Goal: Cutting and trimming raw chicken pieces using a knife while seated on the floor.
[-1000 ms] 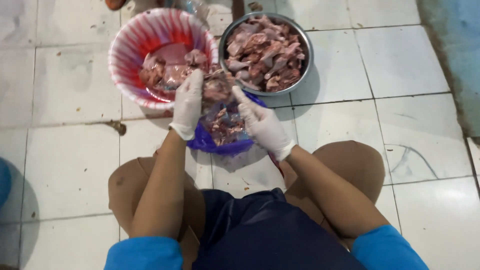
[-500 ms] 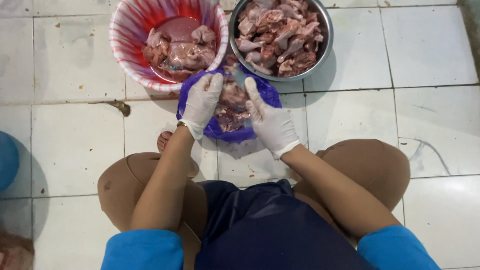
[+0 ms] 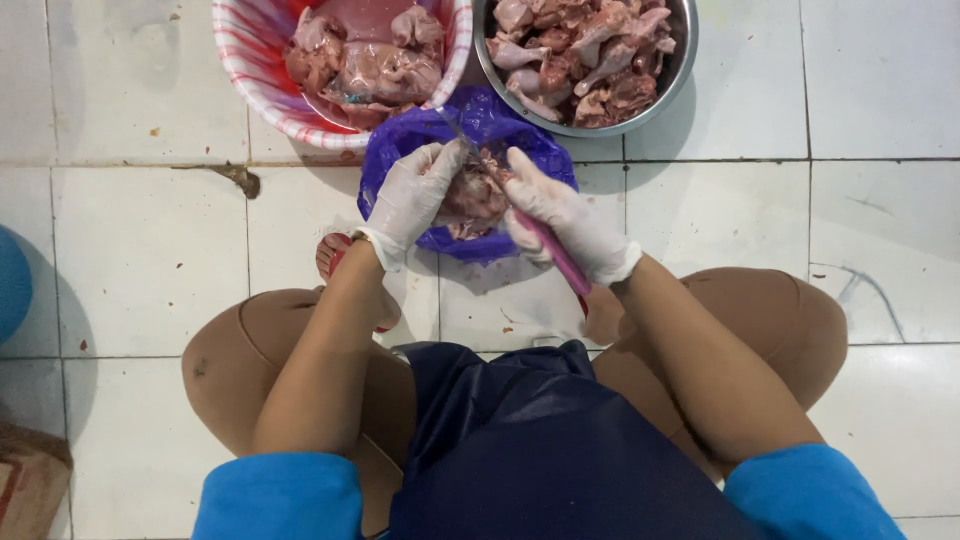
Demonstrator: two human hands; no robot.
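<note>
I squat over a white tiled floor. My left hand (image 3: pixel 412 195), in a white glove, holds a piece of raw chicken (image 3: pixel 470 195) over a purple plastic bag (image 3: pixel 470 135). My right hand (image 3: pixel 565 215), also gloved, grips a knife with a pink handle (image 3: pixel 555 255); its blade points up and left across the meat. A red-and-white striped basin (image 3: pixel 250 70) with raw chicken stands at the upper left. A metal bowl (image 3: pixel 682 55) full of cut chicken pieces stands at the upper right.
My bare knees and a dark apron (image 3: pixel 520 450) fill the lower middle. A sandalled foot (image 3: pixel 335 255) shows under my left wrist. A blue object (image 3: pixel 12 285) sits at the left edge and a brown object (image 3: pixel 30 480) at the lower left corner.
Both hands and the bowls have shifted in view as my head tilted down. The pink-handled knife now shows in my right hand, laid against the meat.
</note>
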